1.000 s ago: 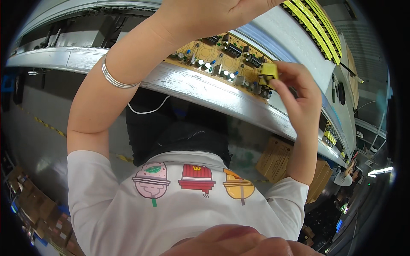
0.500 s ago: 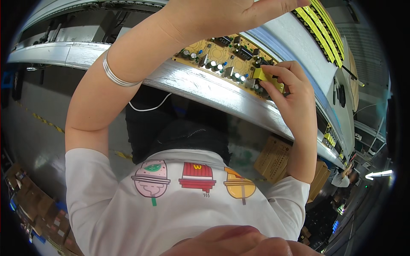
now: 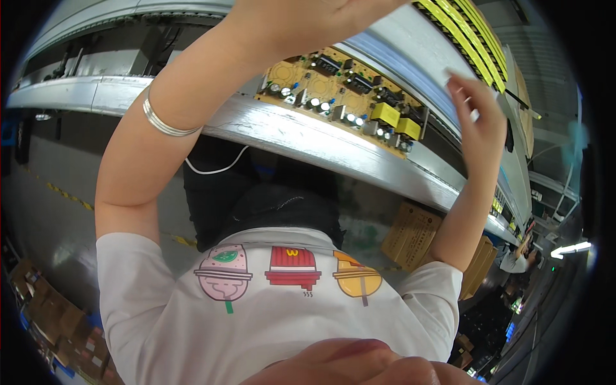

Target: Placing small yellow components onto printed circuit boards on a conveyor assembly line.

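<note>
On the rail-edged line in front of me lies a tan circuit board with black parts, round capacitors and metal heat sinks. Two yellow block-shaped components, probably transformers, stand near its right end: one yellow component and a second yellow component beside it. My right hand is in the air to the right of the board, apart from it. Its fingers are bent and smeared by motion; a small white patch shows by them. My left hand reaches over the board's far left, its fingers cut off by the upper edge.
Long rows of yellow components sit beyond the board at the upper right. A silver metal rail runs along the near side. Cardboard boxes stand below it at the right. Another person is farther down the line.
My right hand has let go of the yellow component at the board's right end and moved right, away from it. My left hand has shifted slightly left and up.
</note>
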A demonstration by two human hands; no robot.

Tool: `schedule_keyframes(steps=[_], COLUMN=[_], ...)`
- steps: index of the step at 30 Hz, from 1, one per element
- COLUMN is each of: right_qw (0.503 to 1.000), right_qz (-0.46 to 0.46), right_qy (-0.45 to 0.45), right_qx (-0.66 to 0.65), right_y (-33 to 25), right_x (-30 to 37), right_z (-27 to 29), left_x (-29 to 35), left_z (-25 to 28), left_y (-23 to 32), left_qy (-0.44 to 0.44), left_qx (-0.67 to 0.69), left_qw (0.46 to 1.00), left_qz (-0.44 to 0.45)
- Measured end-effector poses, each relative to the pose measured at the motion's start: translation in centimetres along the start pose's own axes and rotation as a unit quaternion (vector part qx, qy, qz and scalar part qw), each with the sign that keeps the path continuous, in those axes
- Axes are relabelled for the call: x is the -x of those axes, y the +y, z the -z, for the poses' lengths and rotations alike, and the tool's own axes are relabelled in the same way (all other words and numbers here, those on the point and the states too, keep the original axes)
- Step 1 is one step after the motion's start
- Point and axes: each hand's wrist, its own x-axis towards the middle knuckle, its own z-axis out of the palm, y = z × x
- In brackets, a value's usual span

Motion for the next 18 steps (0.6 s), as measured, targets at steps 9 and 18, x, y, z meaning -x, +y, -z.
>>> schedule_keyframes(steps=[9,18], right_qw=[0.955,0.951], right_qz=[-0.037,-0.024], right_qy=[0.165,0.154], right_qx=[0.245,0.268], right_y=[17.0,16.2], right_x=[-2.6,-1.5], right_z=[1.0,2.5], left_x=[-0.4,0.7], left_z=[1.7,1.2], left_y=[2.4,1.4], left_qy=[-0.133,-0.211], left_qx=[0.015,0.042], left_qw=[0.971,0.928], left_qz=[0.196,0.305])
